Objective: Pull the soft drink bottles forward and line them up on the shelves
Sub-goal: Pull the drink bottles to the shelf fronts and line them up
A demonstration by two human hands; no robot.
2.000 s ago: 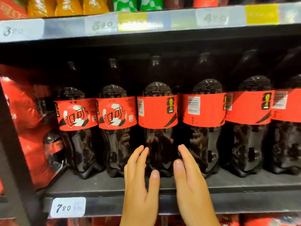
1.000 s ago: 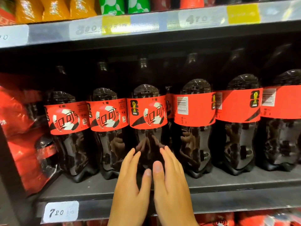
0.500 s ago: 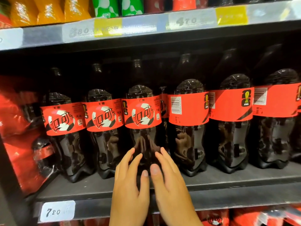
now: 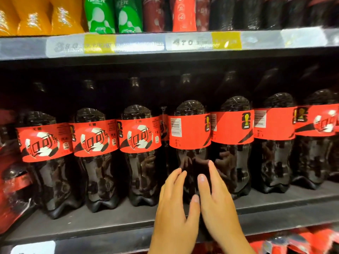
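Dark cola bottles with red labels stand in a row on the black shelf point(image 4: 110, 222). The three on the left point(image 4: 93, 138) show the football logo to the front. The fourth bottle point(image 4: 189, 132) shows its barcode side. My left hand point(image 4: 176, 208) and my right hand point(image 4: 216, 204) press against the lower body of this fourth bottle from either side, fingers stretched out, thumbs close together in front. Further right, two bottles point(image 4: 232, 127) show plain or barcode sides, and the last one point(image 4: 319, 120) shows part of the logo.
A second row of bottles stands in the dark behind the front row. The upper shelf edge point(image 4: 183, 43) carries price tags, with orange bottles point(image 4: 33, 15) and green bottles point(image 4: 111, 15) above it. Red shrink-wrapped packs point(image 4: 11, 189) sit at the left. More red packs lie below.
The third bottle was turned until its logo faced front. Both hands then left it and shifted right onto the fourth bottle. The view has also moved right and closer.
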